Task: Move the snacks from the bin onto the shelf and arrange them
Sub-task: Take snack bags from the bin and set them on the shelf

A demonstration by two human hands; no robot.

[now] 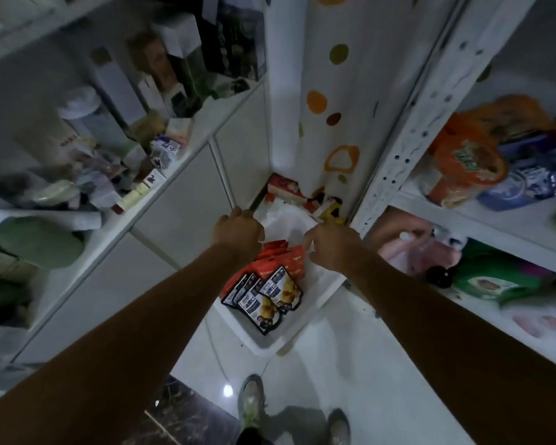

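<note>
A white bin (pixel 264 344) stands on the pale floor between two shelf units. Inside it lie several black-and-white snack packets with yellow pictures (pixel 265 298) and, behind them, several red packets (pixel 281 256). My left hand (pixel 238 231) is curled over the bin's left rim. My right hand (pixel 333 247) is curled over the right rim, just beside the red packets. The fingertips of both hands are hidden. The white metal shelf (pixel 408 123) on the right holds an orange bag (pixel 466 165), a blue bag (pixel 527 183) and a green bag (pixel 487 279).
A white cabinet (pixel 161 200) on the left has a ledge crowded with small boxes and bottles. A dotted white curtain (pixel 337 101) hangs behind the bin, with red boxes (pixel 284 187) at its foot. My shoes (pixel 252 403) stand on the floor below.
</note>
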